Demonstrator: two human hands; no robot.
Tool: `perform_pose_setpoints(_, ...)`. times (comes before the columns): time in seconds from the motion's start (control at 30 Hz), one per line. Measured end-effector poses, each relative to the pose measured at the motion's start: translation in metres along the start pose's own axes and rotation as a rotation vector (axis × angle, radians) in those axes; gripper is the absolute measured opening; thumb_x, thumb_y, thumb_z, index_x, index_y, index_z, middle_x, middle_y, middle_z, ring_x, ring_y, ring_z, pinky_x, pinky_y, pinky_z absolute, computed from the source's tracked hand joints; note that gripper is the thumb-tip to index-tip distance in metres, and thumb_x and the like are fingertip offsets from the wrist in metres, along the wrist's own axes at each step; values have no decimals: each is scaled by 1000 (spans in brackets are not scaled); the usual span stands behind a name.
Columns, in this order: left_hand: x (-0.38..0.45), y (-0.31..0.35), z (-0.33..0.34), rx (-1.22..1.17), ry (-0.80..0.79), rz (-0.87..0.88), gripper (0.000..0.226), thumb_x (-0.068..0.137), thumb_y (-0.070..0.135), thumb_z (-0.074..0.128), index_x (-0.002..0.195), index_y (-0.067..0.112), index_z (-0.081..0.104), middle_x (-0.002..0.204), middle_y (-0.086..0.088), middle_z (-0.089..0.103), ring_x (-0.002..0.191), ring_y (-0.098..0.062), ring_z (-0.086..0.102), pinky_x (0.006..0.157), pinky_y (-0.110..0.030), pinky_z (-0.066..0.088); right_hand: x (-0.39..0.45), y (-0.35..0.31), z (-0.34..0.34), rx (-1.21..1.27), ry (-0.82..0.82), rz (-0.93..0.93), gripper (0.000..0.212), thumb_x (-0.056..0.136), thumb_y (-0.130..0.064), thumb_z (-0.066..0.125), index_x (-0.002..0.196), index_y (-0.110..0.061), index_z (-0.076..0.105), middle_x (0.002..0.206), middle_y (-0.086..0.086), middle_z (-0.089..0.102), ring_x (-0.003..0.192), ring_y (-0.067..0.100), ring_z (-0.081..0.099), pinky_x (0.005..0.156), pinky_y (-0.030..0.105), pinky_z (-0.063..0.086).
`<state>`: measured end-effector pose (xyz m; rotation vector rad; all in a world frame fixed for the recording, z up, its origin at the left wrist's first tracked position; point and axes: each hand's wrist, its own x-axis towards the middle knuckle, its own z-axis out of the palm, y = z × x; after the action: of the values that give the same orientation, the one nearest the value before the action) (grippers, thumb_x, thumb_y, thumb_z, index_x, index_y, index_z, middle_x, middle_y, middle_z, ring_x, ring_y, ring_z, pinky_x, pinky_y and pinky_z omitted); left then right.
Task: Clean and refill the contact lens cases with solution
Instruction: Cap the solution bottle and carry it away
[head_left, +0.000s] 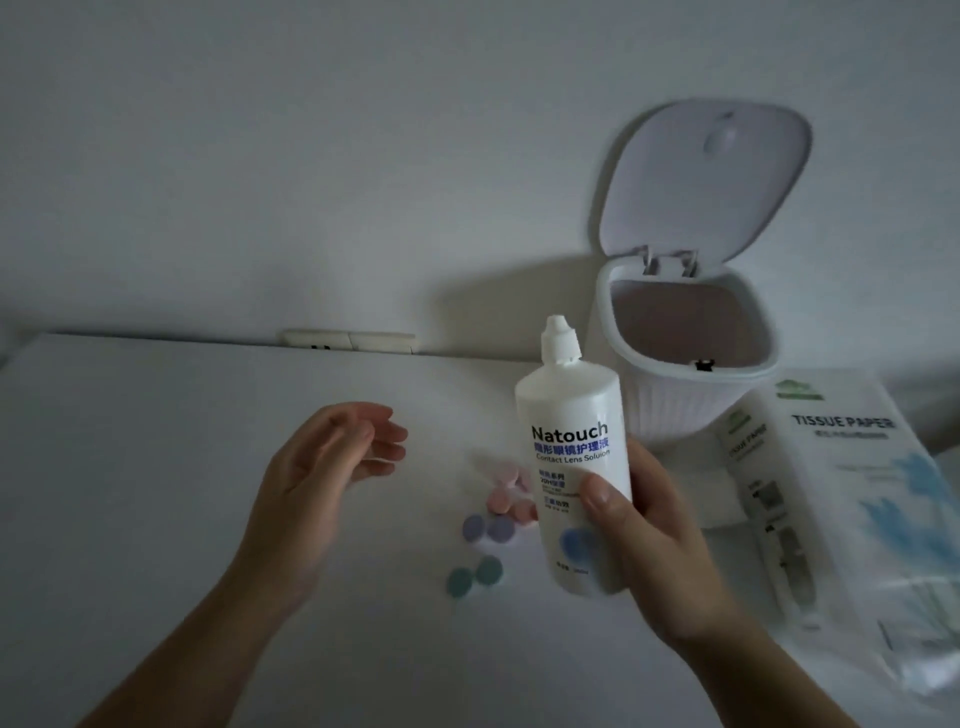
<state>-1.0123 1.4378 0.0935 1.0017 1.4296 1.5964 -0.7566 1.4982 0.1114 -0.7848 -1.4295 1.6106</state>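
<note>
Gripping the smooth cylindrical solution bottle (571, 457), right hand (654, 551); left hand (322, 467) relaxed, empty.

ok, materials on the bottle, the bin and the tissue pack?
Bottle: probably opaque white plastic, smooth with a soft sheen, printed label, ribbed cap; right hand grips it.
Bin: looks like moulded plastic, matte pale lilac-white, ribbed wall, hinged lid open.
Tissue pack: thin clear plastic film, glossy and wrinkled, printed; paper tissue inside, going by the label.
</note>
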Motion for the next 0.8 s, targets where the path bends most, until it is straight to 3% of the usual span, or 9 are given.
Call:
perform_pose_setpoints(0.17, -43, 72, 9, 5, 84, -140, 19, 91, 29, 59, 99, 24, 76, 100, -13, 76, 92, -30, 74, 79, -32, 61, -45, -78, -6, -57, 103, 139, 31, 83, -43, 66, 112, -33, 71, 106, 7, 75, 96, 21, 72, 78, 30, 58)
perform_pose_setpoints(0.3, -73, 109, 24, -7, 88, -168, 15, 92, 29, 67, 100, 20, 76, 98, -15, 76, 91, -33, 74, 79, -32, 62, -92, -113, -20, -52, 211, 229, 44, 73, -48, 73, 114, -32, 71, 104, 6, 75, 93, 15, 70, 76, 25, 56)
perform_pose_setpoints(0.43, -84, 126, 62, 111, -122, -148, 11, 94, 25, 67, 100, 26, 76, 97, -8, 78, 91, -28, 74, 81, -38, 59, -141, -127, -36, -16, 401, 230, 46, 70, -52, 73, 111, -32, 71, 102, 5, 75, 91, 13, 70, 73, 26, 56)
perform_pose_setpoints(0.6, -73, 133, 135, 101, -368, -150, 29, 101, 7, 53, 99, 24, 76, 97, -12, 77, 90, -28, 74, 77, -32, 58, -216, -133, -53, 11, 699, 193, 46, 70, -54, 71, 111, -32, 71, 102, 13, 74, 90, 30, 71, 73, 44, 59)
perform_pose_setpoints(0.7, -79, 132, 183, 30, -543, -144, 20, 98, 12, 58, 99, 22, 76, 96, -14, 75, 89, -26, 72, 77, -28, 59, -264, -141, -55, 25, 880, 149, 42, 71, -51, 69, 108, -30, 73, 99, 14, 74, 84, 22, 71, 69, 35, 58)
perform_pose_setpoints(0.8, -99, 125, 227, 18, -739, -175, 21, 87, 32, 64, 101, 22, 76, 97, -13, 75, 91, -25, 71, 80, -30, 59, -309, -145, -49, 53, 1076, 132, 40, 72, -51, 68, 103, -27, 74, 95, 15, 74, 79, 17, 71, 63, 29, 58)
